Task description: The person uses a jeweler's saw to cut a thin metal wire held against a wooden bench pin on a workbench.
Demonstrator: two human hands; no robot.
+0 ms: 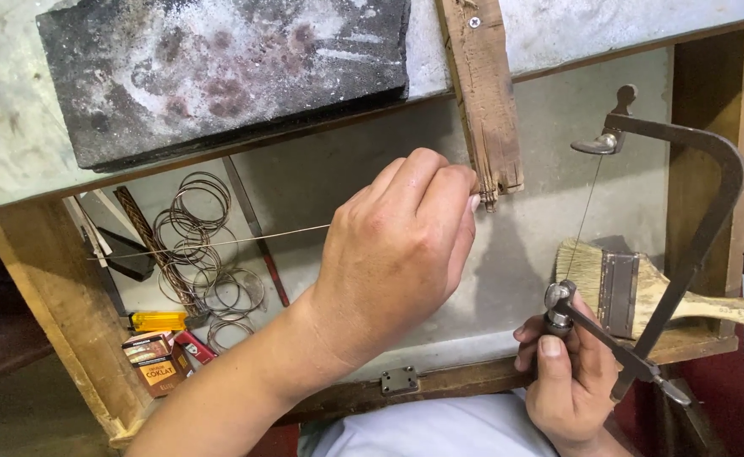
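The left hand (397, 254) is curled, its fingertips pinched on a thin wire (219, 241) right at the frayed end of a wooden peg (483, 93) that juts out from the tabletop (592, 34). The wire runs straight out to the left from under the hand, over an open drawer (507, 279).

The right hand (571, 372) is closed around the handle of a saw (685, 220), thumb laid along the grip. The saw's dark metal frame arcs up and over to the right, and its fine blade (590, 203) stands nearly upright between the two clamps, well apart from the peg.

In the drawer, just behind the saw, lies a flat brush (617, 283) with pale bristles and a wooden handle. At the drawer's left end a heap of thin wire rings (207, 254) lies beside a few small boxes (160, 355) and a yellow piece. A dark, stained block (219, 68) rests on the tabletop above them.
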